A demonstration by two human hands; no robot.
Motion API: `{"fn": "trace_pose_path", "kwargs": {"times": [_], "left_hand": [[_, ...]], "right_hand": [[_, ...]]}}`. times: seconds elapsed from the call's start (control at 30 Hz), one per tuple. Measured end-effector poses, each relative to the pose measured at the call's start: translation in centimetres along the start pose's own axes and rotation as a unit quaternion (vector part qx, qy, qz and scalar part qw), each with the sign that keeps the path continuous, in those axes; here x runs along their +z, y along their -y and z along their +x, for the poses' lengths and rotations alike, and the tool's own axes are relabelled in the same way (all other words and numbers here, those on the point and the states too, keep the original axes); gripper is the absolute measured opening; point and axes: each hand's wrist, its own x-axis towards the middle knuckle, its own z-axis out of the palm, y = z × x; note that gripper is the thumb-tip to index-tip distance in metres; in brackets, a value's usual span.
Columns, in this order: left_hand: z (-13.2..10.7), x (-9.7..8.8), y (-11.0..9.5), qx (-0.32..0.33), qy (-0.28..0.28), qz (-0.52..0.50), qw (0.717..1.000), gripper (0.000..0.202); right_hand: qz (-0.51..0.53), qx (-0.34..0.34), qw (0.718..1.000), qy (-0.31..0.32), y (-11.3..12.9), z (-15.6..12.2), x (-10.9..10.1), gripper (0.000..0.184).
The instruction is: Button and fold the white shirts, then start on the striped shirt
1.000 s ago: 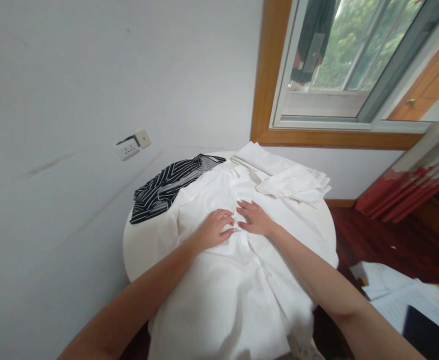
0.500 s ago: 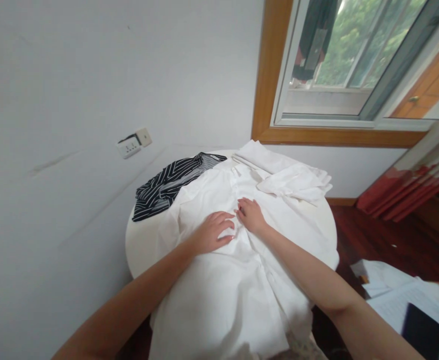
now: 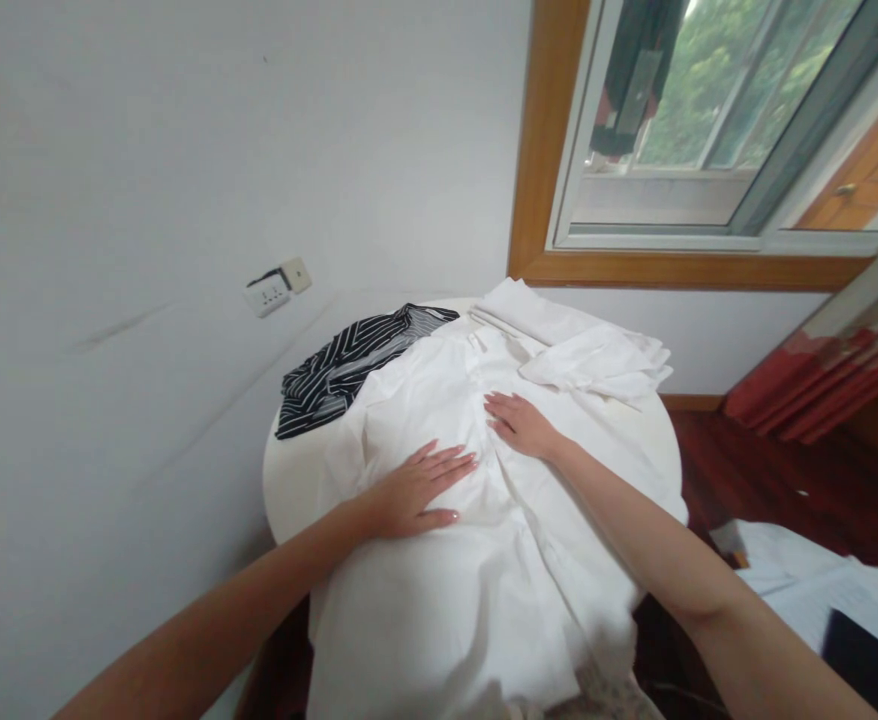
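Observation:
A white shirt [image 3: 439,590] lies spread over a round white table [image 3: 289,490], its lower part hanging over the near edge. My left hand [image 3: 416,490] rests flat on the shirt's left half, fingers stretched toward the middle. On the other side of the front opening, my right hand [image 3: 520,424] lies on the cloth with its fingers out. Neither hand grips anything. Creases run down the shirt between and below the hands.
A black-and-white striped garment [image 3: 345,370] lies folded at the table's back left. Folded white cloth [image 3: 596,355] sits at the back right. Beyond are a wall socket [image 3: 268,296] and a window [image 3: 664,200]. Papers [image 3: 791,590] and a dark flat object [image 3: 859,655] are at lower right.
My fingers have let go of the shirt's middle and straightened. The left hand has moved down and left, the right slightly right, so they are farther apart. The view has shifted slightly.

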Motion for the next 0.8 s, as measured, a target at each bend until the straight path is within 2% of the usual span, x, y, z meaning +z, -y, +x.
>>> {"fn": "trace_pose_path", "kwargs": {"times": [0.1,0.2,0.33,0.4,0.47,0.53,0.57,0.67,0.8], "left_hand": [[-0.2,-0.3,-0.3,0.012,0.011,-0.003,1.0,0.062],[-0.9,-0.6,-0.7,0.034,0.009,-0.01,0.999,0.057],[-1.0,-1.1,-1.2,0.064,-0.012,-0.02,0.998,0.056],[0.0,-1.3,-1.0,0.029,-0.05,-0.007,0.998,0.052],[2.0,-1.3,-0.6,-0.048,-0.117,0.014,0.992,0.049],[4.4,-0.8,0.2,-0.137,-0.191,0.035,0.971,0.047],[5.4,-0.3,0.6,-0.174,-0.21,0.048,0.961,0.047],[7.3,1.5,1.4,-0.246,-0.193,0.073,0.947,0.048],[6.8,3.4,0.4,-0.244,-0.183,0.083,0.949,0.052]], "right_hand": [[-0.049,-0.019,0.998,0.021,0.1,-1.3,-0.9,0.053],[-0.085,-0.018,0.996,0.026,1.2,-2.3,-1.4,0.056],[-0.09,0.046,0.995,0.023,2.8,-3.4,-1.3,0.057],[-0.091,0.072,0.993,0.03,3.5,-3.9,-1.1,0.06],[-0.094,0.084,0.991,0.039,4.1,-4.2,-1.0,0.063],[-0.096,0.094,0.99,0.045,4.6,-4.5,-1.0,0.065],[-0.096,0.1,0.989,0.046,4.8,-4.6,-1.1,0.066],[-0.093,0.124,0.987,0.048,5.5,-5.3,-1.5,0.066],[-0.092,0.133,0.985,0.058,6.6,-7.1,-2.0,0.072]]}}
